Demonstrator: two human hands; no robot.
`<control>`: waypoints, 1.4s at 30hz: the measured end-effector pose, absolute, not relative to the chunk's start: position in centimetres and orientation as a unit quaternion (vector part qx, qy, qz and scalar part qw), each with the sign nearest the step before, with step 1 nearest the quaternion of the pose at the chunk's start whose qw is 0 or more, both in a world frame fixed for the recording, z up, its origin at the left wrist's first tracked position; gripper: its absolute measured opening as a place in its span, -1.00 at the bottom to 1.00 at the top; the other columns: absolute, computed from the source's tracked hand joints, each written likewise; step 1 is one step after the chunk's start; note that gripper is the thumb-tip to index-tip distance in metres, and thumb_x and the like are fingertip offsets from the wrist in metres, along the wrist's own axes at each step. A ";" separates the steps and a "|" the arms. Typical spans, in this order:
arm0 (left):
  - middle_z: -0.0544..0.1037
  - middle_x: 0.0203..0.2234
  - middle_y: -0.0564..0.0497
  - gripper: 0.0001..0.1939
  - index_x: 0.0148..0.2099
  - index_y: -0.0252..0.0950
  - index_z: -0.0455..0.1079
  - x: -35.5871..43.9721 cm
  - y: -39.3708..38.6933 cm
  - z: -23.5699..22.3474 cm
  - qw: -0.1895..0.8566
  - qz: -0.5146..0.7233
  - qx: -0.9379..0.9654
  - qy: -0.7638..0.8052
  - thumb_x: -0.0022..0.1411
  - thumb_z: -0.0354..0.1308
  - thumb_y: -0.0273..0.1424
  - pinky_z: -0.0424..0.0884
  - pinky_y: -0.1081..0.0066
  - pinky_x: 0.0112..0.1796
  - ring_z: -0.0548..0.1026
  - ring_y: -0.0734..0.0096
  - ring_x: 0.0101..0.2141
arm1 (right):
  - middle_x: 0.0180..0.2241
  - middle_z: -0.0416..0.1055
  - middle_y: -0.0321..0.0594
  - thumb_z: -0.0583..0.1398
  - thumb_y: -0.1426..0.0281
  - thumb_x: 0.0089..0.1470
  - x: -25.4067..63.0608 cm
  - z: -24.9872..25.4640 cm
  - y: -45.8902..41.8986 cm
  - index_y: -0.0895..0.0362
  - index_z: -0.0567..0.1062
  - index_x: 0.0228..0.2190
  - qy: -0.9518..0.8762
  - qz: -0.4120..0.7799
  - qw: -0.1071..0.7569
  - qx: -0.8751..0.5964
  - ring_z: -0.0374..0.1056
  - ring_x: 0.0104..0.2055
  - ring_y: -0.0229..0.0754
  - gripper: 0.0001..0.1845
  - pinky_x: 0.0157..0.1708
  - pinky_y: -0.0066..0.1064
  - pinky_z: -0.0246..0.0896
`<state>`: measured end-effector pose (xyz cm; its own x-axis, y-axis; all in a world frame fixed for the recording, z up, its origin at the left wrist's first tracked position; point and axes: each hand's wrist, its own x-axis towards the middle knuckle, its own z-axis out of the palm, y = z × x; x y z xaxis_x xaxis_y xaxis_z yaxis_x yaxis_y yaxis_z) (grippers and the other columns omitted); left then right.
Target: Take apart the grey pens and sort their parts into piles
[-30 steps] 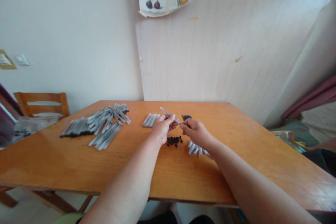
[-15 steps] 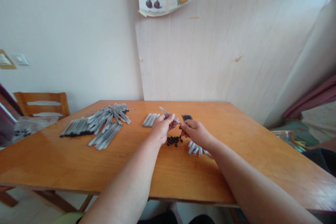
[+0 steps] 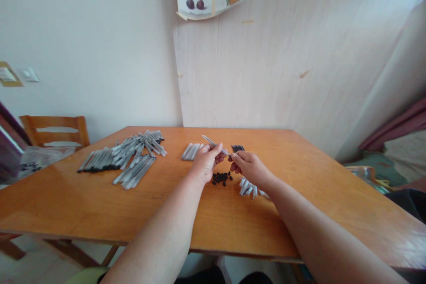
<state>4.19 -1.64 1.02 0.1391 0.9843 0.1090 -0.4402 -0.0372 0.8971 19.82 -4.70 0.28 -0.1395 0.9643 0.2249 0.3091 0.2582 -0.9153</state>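
Note:
My left hand is closed round a slim, translucent white pen, its pointed end slanting up and to the left. At the pen's other end, the fingers of my right hand are pinched; whether a small part sits between them is hidden. Below the hands lies a scatter of small black plugs. White pen caps are heaped under my right wrist, partly covered by it. Beyond the left hand is a row of white pen barrels. A bundle of dark thin sticks shows behind the right hand.
A large pile of translucent pens with black ends spreads over the left of the wooden table. Behind the table's left side stands a wooden chair with a plastic bag near it. Bedding and a curtain are at the right.
Both hands stay on the pen in nearly the same place. The right hand has shifted very slightly to the right, and the whole view has moved a little.

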 end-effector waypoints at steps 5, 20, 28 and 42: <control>0.58 -0.46 -0.06 -0.66 -0.34 -0.33 0.36 4.3 -1.7 1.0 0.613 0.575 0.434 0.324 0.01 0.39 -0.22 0.37 0.49 -0.40 0.51 0.50 -0.47 | -0.51 0.45 -0.23 0.14 0.15 0.12 20.2 0.1 -4.5 0.10 0.40 -0.45 -0.689 0.304 0.432 -0.496 0.28 -0.51 -0.27 -0.71 -0.49 -0.43 0.13; 0.58 -0.47 -0.06 -0.65 -0.35 -0.33 0.34 4.3 -1.7 1.1 0.614 0.572 0.428 0.336 -0.01 0.40 -0.22 0.37 0.49 -0.42 0.51 0.49 -0.48 | -0.51 0.44 -0.26 0.16 0.15 0.10 20.2 0.2 -4.6 0.11 0.42 -0.42 -0.698 0.271 0.435 -0.501 0.27 -0.50 -0.27 -0.72 -0.48 -0.43 0.13; 0.57 -0.47 -0.04 -0.63 -0.35 -0.32 0.35 4.2 -1.4 0.8 0.613 0.576 0.426 0.333 -0.02 0.40 -0.20 0.37 0.49 -0.40 0.51 0.50 -0.48 | -0.53 0.45 -0.22 0.07 0.12 0.17 20.0 0.2 -4.7 0.10 0.38 -0.50 -0.678 0.332 0.416 -0.507 0.28 -0.53 -0.27 -0.64 -0.49 -0.42 0.15; 0.57 -0.48 -0.05 -0.64 -0.36 -0.32 0.33 4.2 -1.4 0.8 0.608 0.575 0.428 0.341 -0.01 0.39 -0.21 0.36 0.50 -0.42 0.50 0.50 -0.49 | -0.52 0.44 -0.24 0.08 0.14 0.16 20.1 0.1 -4.6 0.11 0.42 -0.47 -0.684 0.307 0.424 -0.508 0.27 -0.51 -0.27 -0.67 -0.47 -0.42 0.13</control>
<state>4.23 -1.43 0.81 0.1051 0.9915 0.0767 -0.4073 -0.0274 0.9129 20.12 -4.56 0.14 -0.1246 0.9551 0.2687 0.4339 0.2960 -0.8510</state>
